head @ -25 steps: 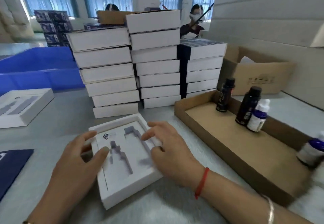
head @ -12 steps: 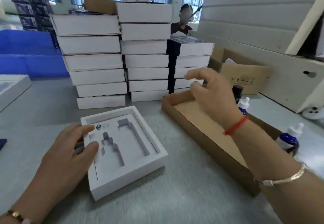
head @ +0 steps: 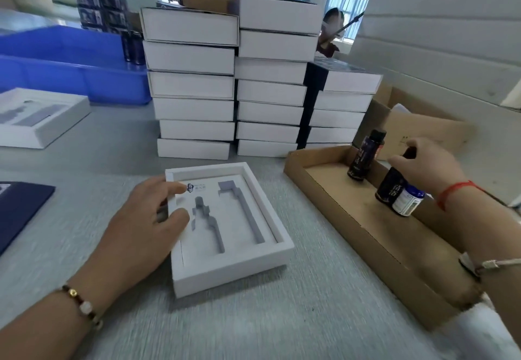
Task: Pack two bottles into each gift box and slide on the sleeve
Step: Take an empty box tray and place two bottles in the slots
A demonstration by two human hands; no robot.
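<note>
From the head camera, an open white gift box (head: pixel 229 230) lies flat on the grey worktop (head: pixel 282 317), its insert showing two empty grey cut-outs side by side. The left hand (head: pixel 146 227) rests on the box's left edge, fingers (head: pixel 176 187) spread and loose over the rim and insert, gripping nothing.

To the right of the box sits a shallow cardboard tray (head: pixel 366 235). Three bottles stand in it along its far wall: a tall dark bottle (head: pixel 365 155) near the far corner, a second dark bottle (head: pixel 390 186) nearer the camera, and a small white-labelled bottle with a blue shoulder (head: pixel 407 200) touching it. The right hand (head: pixel 428 165) is over the second dark bottle, its fingers curled around the top; the cap is mostly hidden by the hand, and the bottle stands in the tray.

Behind the box, three stacks of closed white boxes (head: pixel 234 83) rise from the worktop. A blue bin (head: pixel 70 69) sits far left, with another open white box (head: pixel 42 117) in front of it.
</note>
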